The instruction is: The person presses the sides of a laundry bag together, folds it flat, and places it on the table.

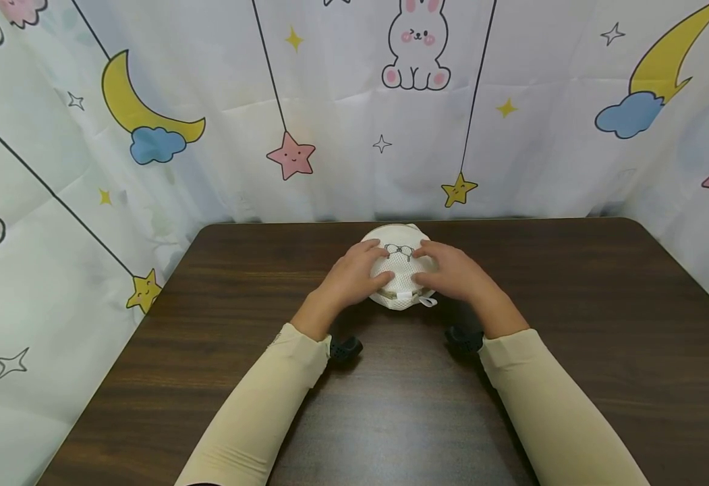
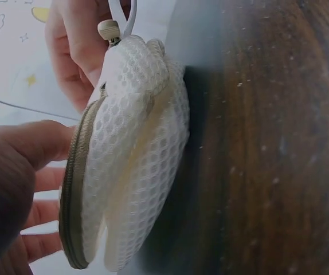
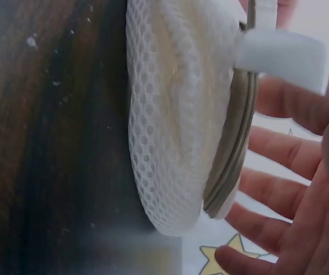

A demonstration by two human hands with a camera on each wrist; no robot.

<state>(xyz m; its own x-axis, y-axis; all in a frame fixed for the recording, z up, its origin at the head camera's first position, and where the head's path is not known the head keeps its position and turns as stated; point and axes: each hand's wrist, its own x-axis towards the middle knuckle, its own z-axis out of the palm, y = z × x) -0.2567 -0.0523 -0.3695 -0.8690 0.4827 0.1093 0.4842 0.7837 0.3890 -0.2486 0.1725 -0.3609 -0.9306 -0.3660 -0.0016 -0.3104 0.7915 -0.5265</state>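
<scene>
A round white mesh laundry bag with a small line drawing on top sits near the far edge of the table. My left hand touches its left side, thumb toward the front and fingers spread over the top. On the opposite side my right hand rests likewise, its fingertips on the top. A tan zipper runs round the upper rim, as the left wrist view shows. The mesh sides bulge and crease in both wrist views. A white fabric tab sticks out by the zipper. The bag's inside is hidden.
The dark wooden table has rounded far corners. A white curtain printed with moons, stars and a rabbit hangs right behind the table and along its sides. Black wrist devices sit under both cream sleeves.
</scene>
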